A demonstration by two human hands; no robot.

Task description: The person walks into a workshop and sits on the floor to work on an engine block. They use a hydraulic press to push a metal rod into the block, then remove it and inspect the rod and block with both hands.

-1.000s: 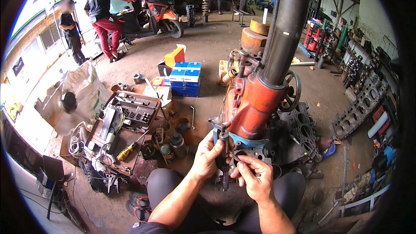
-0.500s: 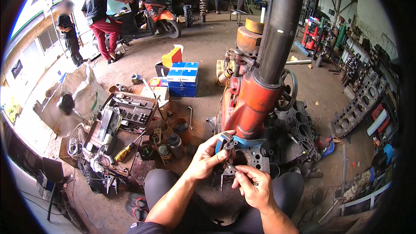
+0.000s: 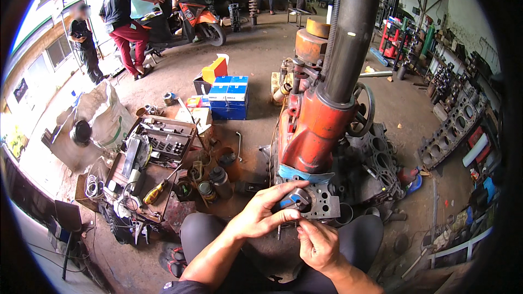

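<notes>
My left hand (image 3: 256,215) is wrapped round a blue-and-grey metal tool (image 3: 295,200) with a round end, its exact kind unclear. Just below it, my right hand (image 3: 321,244) has thumb and fingers pinched together at the tool's lower side; whatever lies in that pinch is too hidden to name. Behind the tool sits a flat metal engine part (image 3: 328,207) with round holes. A light blue cloth (image 3: 305,175) lies between that part and the base of a red machine (image 3: 308,141) with a thick dark column (image 3: 357,32).
At left, an open toolbox (image 3: 163,140) holds sockets, with a yellow-handled screwdriver (image 3: 156,191) nearby. Cans and a dark bottle (image 3: 220,178) stand beside my left knee. Blue boxes (image 3: 229,98) rest on the floor ahead. Engine blocks (image 3: 449,133) line the right; people stand farther off.
The tool has tipped over from nearly upright and sits slightly lower and farther right, its round end turned. My left hand has shifted with it; my right hand stays close below.
</notes>
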